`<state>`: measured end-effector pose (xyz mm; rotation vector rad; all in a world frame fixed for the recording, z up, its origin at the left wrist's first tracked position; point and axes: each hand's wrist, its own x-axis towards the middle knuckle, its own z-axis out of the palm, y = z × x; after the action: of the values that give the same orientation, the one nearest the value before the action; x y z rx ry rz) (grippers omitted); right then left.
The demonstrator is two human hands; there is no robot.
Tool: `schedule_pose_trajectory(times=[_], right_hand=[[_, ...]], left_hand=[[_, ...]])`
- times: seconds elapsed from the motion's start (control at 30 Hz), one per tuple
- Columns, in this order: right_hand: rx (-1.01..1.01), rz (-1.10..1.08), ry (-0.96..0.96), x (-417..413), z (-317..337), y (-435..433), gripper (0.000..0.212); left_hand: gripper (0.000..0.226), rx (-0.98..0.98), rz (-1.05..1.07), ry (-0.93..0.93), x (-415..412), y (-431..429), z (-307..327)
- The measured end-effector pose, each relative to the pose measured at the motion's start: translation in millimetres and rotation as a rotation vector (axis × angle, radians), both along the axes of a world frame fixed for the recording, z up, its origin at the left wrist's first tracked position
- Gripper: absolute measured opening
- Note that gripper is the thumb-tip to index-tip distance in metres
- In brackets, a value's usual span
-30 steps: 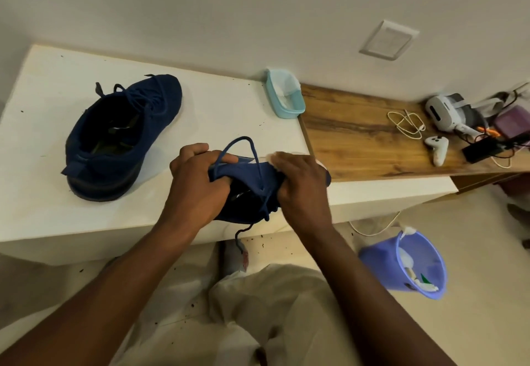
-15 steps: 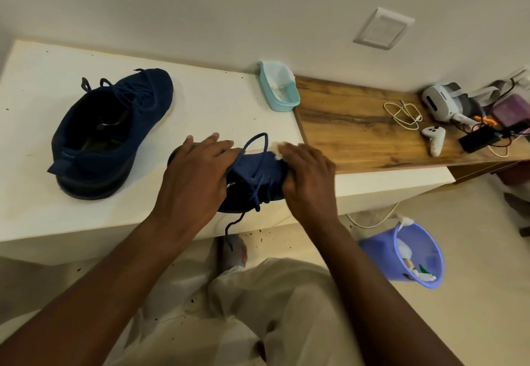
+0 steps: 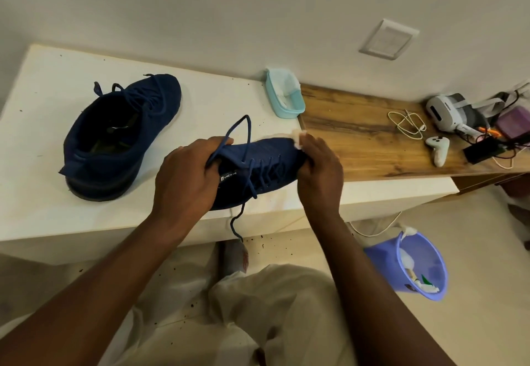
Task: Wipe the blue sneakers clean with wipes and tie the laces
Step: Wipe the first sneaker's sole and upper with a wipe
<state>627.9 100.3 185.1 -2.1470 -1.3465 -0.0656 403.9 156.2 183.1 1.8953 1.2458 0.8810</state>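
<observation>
A: What's furthest left?

B: The far shoe (image 3: 123, 136). It stands upright on the white table (image 3: 43, 93), toe toward the wall, with no hand on it.

A: And the left hand?

B: The left hand (image 3: 186, 182) reaches in from below, forearm slanting up to the right. Its fingers (image 3: 206, 146) are curled tight round the heel end of the near shoe (image 3: 258, 164).

A: Where's that shoe?

B: At the table's front edge, between the two hands, toe pointing right. Whether it touches the table I cannot tell. Its lace (image 3: 243, 124) loops up above it, and one end hangs down past the edge.

A: The right hand?

B: The right hand (image 3: 321, 170) is bent over the toe, wrist low. Its fingers (image 3: 315, 147) lie close together and pinch a white wipe (image 3: 296, 137) against the toe, and the wipe shows just past the fingertips.

A: Anything further right?

B: A pale blue tub (image 3: 286, 107) sits by the wall behind the hands. A purple bucket (image 3: 430, 265) stands on the floor.
</observation>
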Motion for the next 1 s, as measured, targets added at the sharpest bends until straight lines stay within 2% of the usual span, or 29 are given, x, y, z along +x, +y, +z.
schedule_pose_trajectory(times=[0.07,0.13,0.2,0.27,0.33,0.4,0.47,0.57,0.67,0.73,0.87,1.0], right_hand=[[0.035,-0.089,0.106,-0.6,0.6,-2.6,0.051],[0.036,0.014,0.130,-24.8,5.0,-8.5,0.048],[-0.028,0.239,0.058,-58.0,6.3,-16.1,0.052],[-0.113,0.411,-0.129,-71.2,3.3,-17.4,0.059],[-0.128,0.348,-0.160,-53.6,4.5,-9.3,0.060],[-0.121,0.162,-0.080,-31.4,10.7,-4.6,0.056],[-0.116,0.088,-0.012,-27.5,13.4,-4.9,0.053],[-0.112,0.310,0.051,-71.2,14.7,-6.3,0.055],[-0.093,0.530,-0.006,-95.4,15.6,-3.0,0.054],[-0.101,0.468,0.008,-82.5,18.3,6.9,0.052],[-0.164,0.189,0.052,-47.4,13.4,19.5,0.045],[-0.133,0.329,0.081,-91.0,9.2,16.4,0.049]], left_hand=[[0.038,-0.030,0.026,0.001,-0.8,0.1,2.1],[0.036,-0.084,0.061,0.002,-1.3,1.1,3.5],[0.036,-0.125,0.083,0.007,-2.5,1.7,4.9],[0.036,-0.170,0.096,-0.011,-5.1,4.9,4.5],[0.035,-0.217,0.108,-0.013,-8.2,9.0,2.9],[0.033,-0.240,0.108,-0.006,-9.2,10.6,2.8],[0.032,-0.247,0.109,-0.013,-8.2,11.6,2.6],[0.034,-0.262,0.111,-0.041,-7.5,13.9,2.1],[0.036,-0.258,0.122,-0.058,-9.5,14.5,2.1],[0.034,-0.280,0.136,-0.066,-11.6,16.7,1.7],[0.028,-0.308,0.116,-0.106,-9.7,17.1,0.7],[0.031,-0.300,0.125,-0.100,-8.1,17.2,0.9]])
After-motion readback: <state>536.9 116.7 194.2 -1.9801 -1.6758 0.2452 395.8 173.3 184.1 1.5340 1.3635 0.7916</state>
